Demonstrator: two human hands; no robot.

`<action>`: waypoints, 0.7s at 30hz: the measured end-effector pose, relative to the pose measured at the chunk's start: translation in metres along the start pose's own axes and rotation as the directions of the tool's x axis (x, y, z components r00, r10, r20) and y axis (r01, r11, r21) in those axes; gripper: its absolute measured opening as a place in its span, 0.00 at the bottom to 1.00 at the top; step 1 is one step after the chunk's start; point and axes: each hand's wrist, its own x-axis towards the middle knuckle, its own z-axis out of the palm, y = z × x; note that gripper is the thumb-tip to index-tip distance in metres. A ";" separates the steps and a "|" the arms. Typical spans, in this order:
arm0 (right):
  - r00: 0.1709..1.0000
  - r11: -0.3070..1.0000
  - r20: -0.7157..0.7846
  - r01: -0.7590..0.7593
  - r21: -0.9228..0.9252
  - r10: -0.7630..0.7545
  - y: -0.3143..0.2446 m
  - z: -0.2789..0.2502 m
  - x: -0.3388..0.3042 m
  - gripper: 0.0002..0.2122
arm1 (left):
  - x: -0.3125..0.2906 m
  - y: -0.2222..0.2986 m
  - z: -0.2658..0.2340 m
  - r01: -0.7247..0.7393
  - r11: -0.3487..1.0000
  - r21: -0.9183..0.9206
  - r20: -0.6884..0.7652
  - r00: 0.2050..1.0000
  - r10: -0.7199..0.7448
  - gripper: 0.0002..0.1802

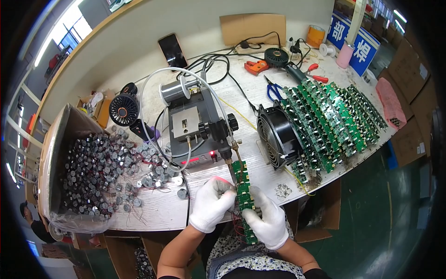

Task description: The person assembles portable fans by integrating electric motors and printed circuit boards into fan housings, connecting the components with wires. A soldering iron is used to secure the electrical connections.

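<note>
Left hand [213, 203]: white-gloved fingers clamped on the board strip's left edge.
Right hand [266, 219]: gloved fingers clamped on its right edge.
Board strip [243, 190]: green, at 6 o'clock of the soldering station [193, 126], under the iron tip [231, 163].

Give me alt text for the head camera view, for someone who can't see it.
Two white-gloved hands, left hand and right hand, hold a strip of green circuit boards under the tip of a soldering machine on a cluttered workbench. A pile of small grey cylindrical parts lies left; a black fan and stacked green boards sit right.
</note>
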 end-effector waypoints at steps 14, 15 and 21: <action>0.999 0.996 0.002 -0.049 0.070 0.049 0.000 0.001 -0.001 0.25 | 0.000 0.001 0.000 0.015 1.000 0.009 0.005 1.000 -0.015 0.05; 0.999 0.996 0.002 -0.050 0.070 0.050 0.000 0.001 -0.001 0.25 | 0.000 0.001 0.000 0.016 1.000 0.009 0.005 1.000 -0.016 0.05; 0.999 0.998 0.004 -0.033 0.055 0.033 -0.002 0.000 0.001 0.26 | 0.001 -0.001 -0.001 0.005 1.000 -0.006 0.006 1.000 -0.005 0.05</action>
